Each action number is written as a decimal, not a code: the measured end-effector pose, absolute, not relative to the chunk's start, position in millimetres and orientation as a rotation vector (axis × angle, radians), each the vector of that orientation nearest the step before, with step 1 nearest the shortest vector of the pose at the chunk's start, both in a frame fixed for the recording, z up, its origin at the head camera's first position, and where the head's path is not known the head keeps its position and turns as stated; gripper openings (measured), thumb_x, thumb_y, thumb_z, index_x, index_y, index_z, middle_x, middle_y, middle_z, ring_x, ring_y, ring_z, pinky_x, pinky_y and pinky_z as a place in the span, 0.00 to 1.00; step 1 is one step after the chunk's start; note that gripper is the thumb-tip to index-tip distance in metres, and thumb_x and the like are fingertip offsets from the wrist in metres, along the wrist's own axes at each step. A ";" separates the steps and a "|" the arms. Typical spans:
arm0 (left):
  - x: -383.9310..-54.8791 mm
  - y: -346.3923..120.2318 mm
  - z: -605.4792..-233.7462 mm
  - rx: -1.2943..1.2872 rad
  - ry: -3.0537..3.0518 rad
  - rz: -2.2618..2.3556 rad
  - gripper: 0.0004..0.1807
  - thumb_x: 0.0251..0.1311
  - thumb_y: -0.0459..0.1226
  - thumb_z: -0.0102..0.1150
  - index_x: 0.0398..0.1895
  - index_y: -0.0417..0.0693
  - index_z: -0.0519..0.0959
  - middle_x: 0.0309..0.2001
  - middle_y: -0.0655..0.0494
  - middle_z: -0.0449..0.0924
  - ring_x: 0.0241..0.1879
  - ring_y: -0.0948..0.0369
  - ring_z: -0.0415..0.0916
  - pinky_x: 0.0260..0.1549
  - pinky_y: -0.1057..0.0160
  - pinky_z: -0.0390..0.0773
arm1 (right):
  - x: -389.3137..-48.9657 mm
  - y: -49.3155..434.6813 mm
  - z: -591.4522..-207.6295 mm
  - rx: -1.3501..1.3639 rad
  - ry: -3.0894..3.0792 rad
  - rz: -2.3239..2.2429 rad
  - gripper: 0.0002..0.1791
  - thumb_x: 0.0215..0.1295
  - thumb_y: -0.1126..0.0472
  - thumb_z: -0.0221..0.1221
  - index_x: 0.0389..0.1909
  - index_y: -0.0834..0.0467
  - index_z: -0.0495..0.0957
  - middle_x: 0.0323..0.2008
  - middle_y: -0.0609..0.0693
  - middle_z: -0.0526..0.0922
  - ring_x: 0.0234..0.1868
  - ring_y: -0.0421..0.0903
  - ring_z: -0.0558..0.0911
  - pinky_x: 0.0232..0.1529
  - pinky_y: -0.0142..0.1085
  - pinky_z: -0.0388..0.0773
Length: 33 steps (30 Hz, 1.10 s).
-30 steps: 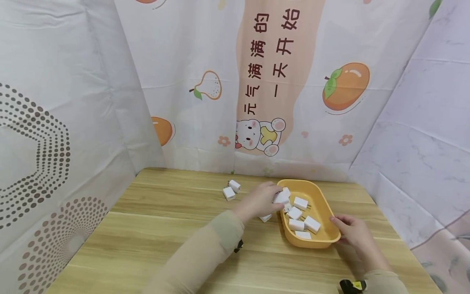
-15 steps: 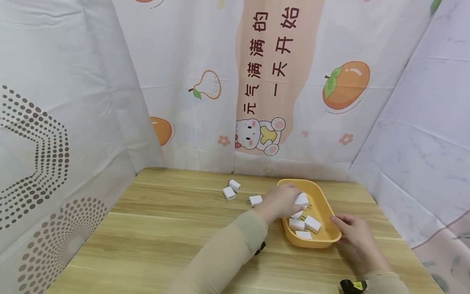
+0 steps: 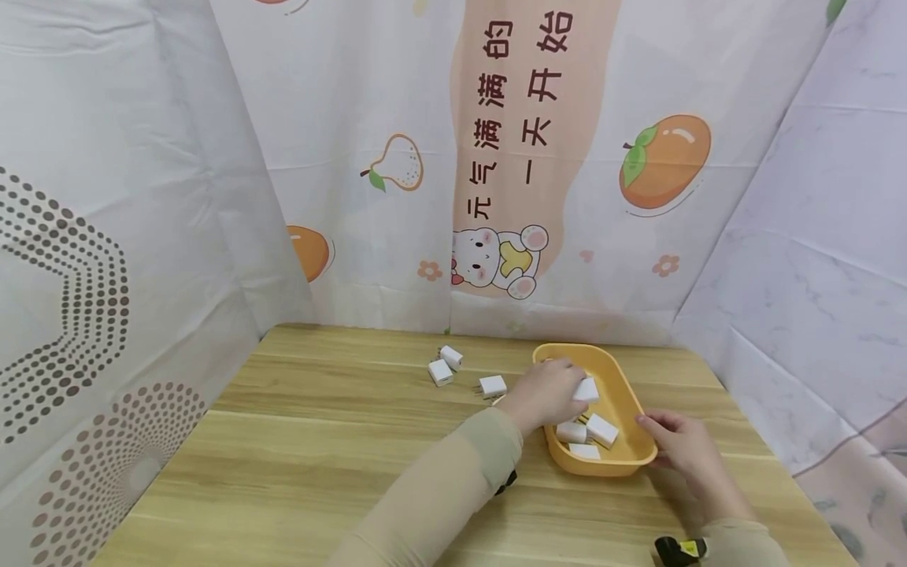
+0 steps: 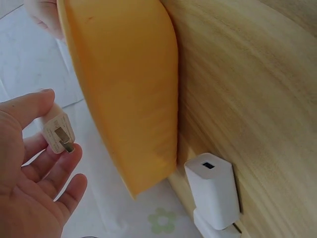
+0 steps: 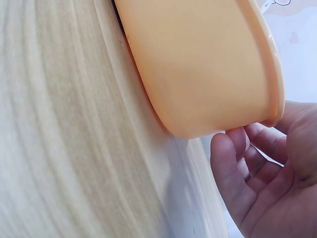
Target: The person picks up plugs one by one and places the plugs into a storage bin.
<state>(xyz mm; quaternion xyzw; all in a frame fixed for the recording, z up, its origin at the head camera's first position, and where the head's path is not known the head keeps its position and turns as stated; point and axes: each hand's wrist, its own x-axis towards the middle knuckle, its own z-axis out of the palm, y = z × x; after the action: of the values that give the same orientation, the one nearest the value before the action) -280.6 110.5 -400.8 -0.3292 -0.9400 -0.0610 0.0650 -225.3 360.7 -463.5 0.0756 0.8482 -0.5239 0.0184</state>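
In the head view, my left hand is above the yellow plastic basket. It pinches a white charger plug between thumb and fingers; the metal prongs show in the left wrist view. Several more white charger plugs lie loose in the basket, some hidden behind the hand. My right hand holds the basket's near right rim, thumb at the top edge. In the right wrist view, its fingers curl at the outside of the wall.
Left of the basket, a white charger plug lies on the wooden table, with another partly covered by the left arm. Two more plugs sit farther left near the back. A printed curtain hangs behind the table.
My left hand has moved right with the charger plug, from the basket's left rim to over its middle. A plug on the table has come into view. The right hand stays on the rim.
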 end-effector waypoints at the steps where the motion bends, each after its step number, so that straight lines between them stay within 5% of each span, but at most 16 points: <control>1: -280.7 110.9 -401.5 -0.990 -2.840 -0.176 0.25 0.67 0.57 0.61 0.63 0.61 0.79 0.60 0.64 0.76 0.58 0.63 0.75 0.59 0.64 0.72 | -225.3 360.4 -463.7 0.238 2.634 -1.625 0.32 0.75 0.49 0.59 0.62 0.74 0.72 0.48 0.63 0.83 0.35 0.47 0.85 0.32 0.42 0.86; 8: -281.6 114.8 -409.4 -0.975 -2.869 -0.158 0.22 0.65 0.56 0.64 0.59 0.62 0.81 0.58 0.64 0.78 0.53 0.63 0.76 0.53 0.61 0.76 | -225.0 360.4 -464.5 0.243 2.634 -1.627 0.32 0.75 0.49 0.59 0.62 0.74 0.72 0.48 0.63 0.83 0.35 0.46 0.85 0.31 0.42 0.86; 33: -277.6 100.9 -399.3 -1.033 -2.863 -0.262 0.23 0.68 0.54 0.62 0.63 0.63 0.79 0.62 0.65 0.76 0.60 0.65 0.73 0.60 0.64 0.71 | -225.2 359.8 -464.3 0.265 2.612 -1.652 0.33 0.75 0.49 0.60 0.64 0.75 0.70 0.46 0.61 0.84 0.33 0.46 0.85 0.31 0.42 0.86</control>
<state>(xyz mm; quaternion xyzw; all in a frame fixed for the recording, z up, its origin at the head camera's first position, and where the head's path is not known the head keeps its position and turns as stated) -277.6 100.9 -399.3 -0.3379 -0.9363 -0.0857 0.0435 -225.2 359.8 -464.3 0.0853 0.8418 -0.5326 0.0200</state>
